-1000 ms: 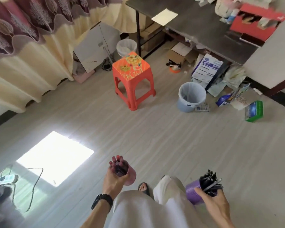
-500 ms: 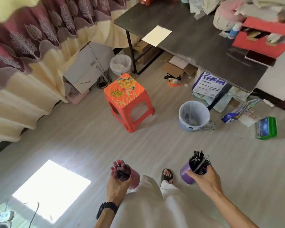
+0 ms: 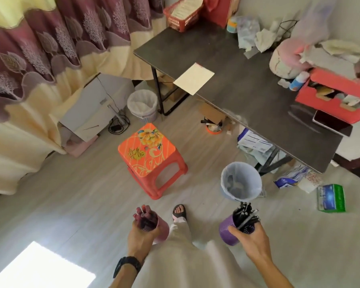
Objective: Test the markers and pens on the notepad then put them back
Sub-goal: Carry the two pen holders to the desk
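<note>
You have stepped nearer since a second ago: the dark table (image 3: pixel 247 90) now fills the upper right, and the orange stool (image 3: pixel 148 150) and grey bin (image 3: pixel 240 195) stand just ahead of your feet. The notepad (image 3: pixel 193 78) lies flat near the table's left front edge, well apart from both hands. Your left hand (image 3: pixel 140 238) grips a pink cup (image 3: pixel 162 227) full of markers (image 3: pixel 144 216), fingers curled round its side. Your right hand (image 3: pixel 253 240) grips a purple mesh cup (image 3: pixel 226 233) of dark pens (image 3: pixel 244 214), thumb across its wall.
</note>
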Available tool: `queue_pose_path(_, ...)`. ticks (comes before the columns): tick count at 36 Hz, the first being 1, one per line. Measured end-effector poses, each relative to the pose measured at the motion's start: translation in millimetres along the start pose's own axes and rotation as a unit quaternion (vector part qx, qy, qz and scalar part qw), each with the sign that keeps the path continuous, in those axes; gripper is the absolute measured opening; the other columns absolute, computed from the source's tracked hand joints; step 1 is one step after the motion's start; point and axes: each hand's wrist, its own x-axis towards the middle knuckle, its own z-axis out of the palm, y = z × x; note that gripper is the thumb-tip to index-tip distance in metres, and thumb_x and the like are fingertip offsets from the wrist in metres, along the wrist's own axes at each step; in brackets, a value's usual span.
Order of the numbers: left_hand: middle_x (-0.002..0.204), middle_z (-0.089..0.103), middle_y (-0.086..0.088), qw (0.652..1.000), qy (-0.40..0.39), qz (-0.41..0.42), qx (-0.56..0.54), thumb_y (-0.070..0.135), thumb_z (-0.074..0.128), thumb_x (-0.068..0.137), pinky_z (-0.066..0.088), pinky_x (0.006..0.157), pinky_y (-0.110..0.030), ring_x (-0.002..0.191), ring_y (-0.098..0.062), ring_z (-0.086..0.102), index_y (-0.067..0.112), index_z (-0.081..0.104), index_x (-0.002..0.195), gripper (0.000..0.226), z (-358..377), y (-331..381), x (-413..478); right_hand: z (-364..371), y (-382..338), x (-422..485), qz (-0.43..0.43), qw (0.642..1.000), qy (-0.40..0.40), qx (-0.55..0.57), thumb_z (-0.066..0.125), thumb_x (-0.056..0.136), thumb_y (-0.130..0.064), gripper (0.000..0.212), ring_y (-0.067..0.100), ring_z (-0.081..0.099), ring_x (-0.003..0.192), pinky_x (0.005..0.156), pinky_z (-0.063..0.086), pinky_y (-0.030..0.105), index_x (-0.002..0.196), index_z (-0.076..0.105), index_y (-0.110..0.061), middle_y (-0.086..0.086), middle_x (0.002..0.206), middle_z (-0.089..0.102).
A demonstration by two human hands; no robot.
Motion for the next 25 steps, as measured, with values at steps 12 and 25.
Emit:
queue_pose_path(12,0.087,0.07,0.011,0.993,-0.045,0.106,0.037,0.02,0.084,0.071,0.045,0.054,-0.012,0.075,0.003,0.063,0.039,0.058,0.095,0.04,4.4,167.8,108.0,0.5,-105.9,69.5,0.052,0.994,0.053,0.075,0.095,0.061,-0.027,0.07,0.023,0.059,0.094,0.088,0.043,0.032,0.123,0.062,-0.024,0.004,0.101,0.068)
queue_pose_path(25,0.103,0.067,0.014,0.984,-0.094,0.139,0.066,0.039,0.085,0.05,0.052,0.072,-0.017,0.096,-0.001,0.066,0.034,0.056,0.115,0.072,92.0,293.3,183.7,-32.1,-226.0,196.0,-0.014,0.996,0.047,0.073,0.098,0.057,-0.02,0.086,0.028,0.062,0.118,0.097,0.046,0.035,0.134,0.059,-0.013,0.005,0.116,0.069)
